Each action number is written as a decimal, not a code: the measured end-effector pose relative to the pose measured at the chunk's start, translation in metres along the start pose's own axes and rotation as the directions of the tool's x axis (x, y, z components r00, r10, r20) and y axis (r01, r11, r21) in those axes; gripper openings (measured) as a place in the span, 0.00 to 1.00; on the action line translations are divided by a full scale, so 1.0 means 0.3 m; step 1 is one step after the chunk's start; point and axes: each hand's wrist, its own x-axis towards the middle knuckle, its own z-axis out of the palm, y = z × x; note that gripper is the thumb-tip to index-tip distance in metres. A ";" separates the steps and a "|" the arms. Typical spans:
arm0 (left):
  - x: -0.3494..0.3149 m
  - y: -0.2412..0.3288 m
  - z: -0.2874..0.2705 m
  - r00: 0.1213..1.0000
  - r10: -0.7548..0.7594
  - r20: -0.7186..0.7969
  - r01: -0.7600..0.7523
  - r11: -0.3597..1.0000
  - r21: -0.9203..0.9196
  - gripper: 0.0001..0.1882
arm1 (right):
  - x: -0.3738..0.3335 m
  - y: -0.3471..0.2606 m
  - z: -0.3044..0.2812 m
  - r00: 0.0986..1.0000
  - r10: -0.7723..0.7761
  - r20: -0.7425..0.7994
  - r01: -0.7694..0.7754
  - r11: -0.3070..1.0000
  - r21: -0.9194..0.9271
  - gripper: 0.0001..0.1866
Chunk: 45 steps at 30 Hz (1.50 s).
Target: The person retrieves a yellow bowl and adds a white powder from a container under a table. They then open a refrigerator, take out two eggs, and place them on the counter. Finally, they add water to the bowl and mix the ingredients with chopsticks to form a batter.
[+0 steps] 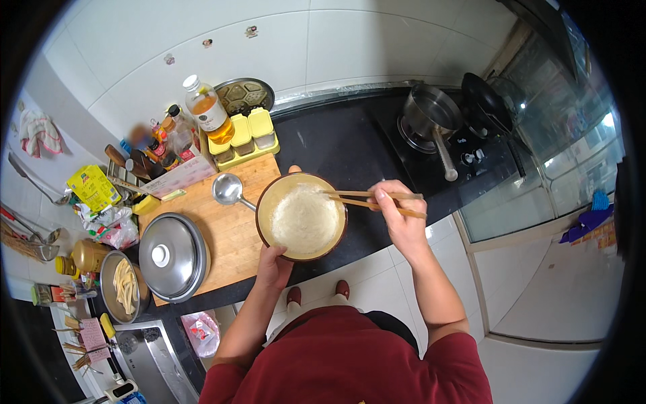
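Note:
My left hand (274, 267) grips a round amber-brown bowl (268, 195) from its near left side, thumb at the rim and a fingertip showing at the far edge. Inside lies a pale, flour-like mass (304, 219). In my right hand (402, 219) is a pair of wooden chopsticks (377, 196), their tips dipping into the bowl's right side. The bowl is held over the right edge of a wooden cutting board (202, 195). A metal ladle (229, 189) rests on the board, its handle running toward the bowl.
Left on the board stands a lidded steel pot (168, 256), beside a metal bowl (124, 286) of pale strips. Yellow-lidded seasoning boxes (245, 138) and an oil bottle (207, 111) line the back. A saucepan (433, 111) sits on the stove, a black wok (486, 104) beyond it.

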 end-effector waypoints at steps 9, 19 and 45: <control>0.021 0.013 0.035 0.997 0.075 -0.027 -0.074 0.997 0.009 0.36 | -0.106 -0.040 0.078 0.955 0.292 0.058 -0.296 0.911 0.285 0.07; 0.017 0.017 0.051 0.998 0.019 -0.061 -0.018 1.000 0.021 0.36 | -0.061 0.018 0.120 0.991 0.133 -0.014 -0.129 0.978 0.162 0.08; -0.003 0.042 0.061 0.999 -0.035 -0.024 0.035 0.999 0.021 0.36 | -0.021 0.091 0.067 0.956 0.266 -0.126 -0.208 0.914 0.348 0.12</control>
